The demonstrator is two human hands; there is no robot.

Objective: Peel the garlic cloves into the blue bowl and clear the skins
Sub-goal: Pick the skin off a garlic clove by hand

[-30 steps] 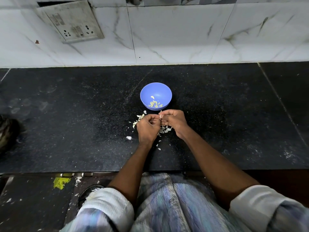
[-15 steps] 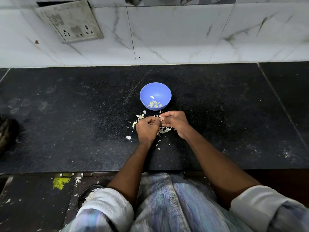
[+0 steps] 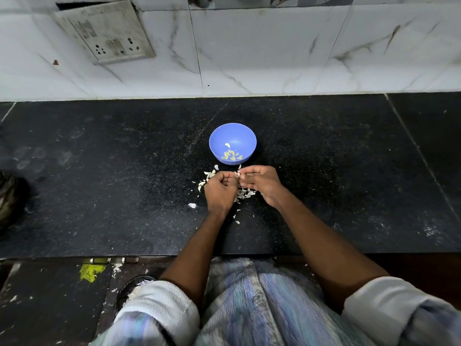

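A blue bowl [image 3: 232, 136] stands on the black counter and holds several peeled garlic cloves [image 3: 230, 155]. Just in front of it my left hand [image 3: 220, 189] and my right hand [image 3: 262, 182] meet fingertip to fingertip, both pinching a small garlic clove [image 3: 237, 174] between them. Most of the clove is hidden by my fingers. White garlic skins [image 3: 245, 193] lie scattered on the counter under and around both hands, with a few more to the left, the skin scraps [image 3: 207, 177].
The black stone counter [image 3: 112, 183] stretches wide to both sides, with a marble wall and a socket plate [image 3: 107, 31] behind. A dark object [image 3: 10, 198] sits at the far left edge. Skins and a yellow scrap [image 3: 90, 272] lie on the floor below.
Both hands have stayed in place in front of the bowl, with only small finger movements on the clove. The bowl has not moved.
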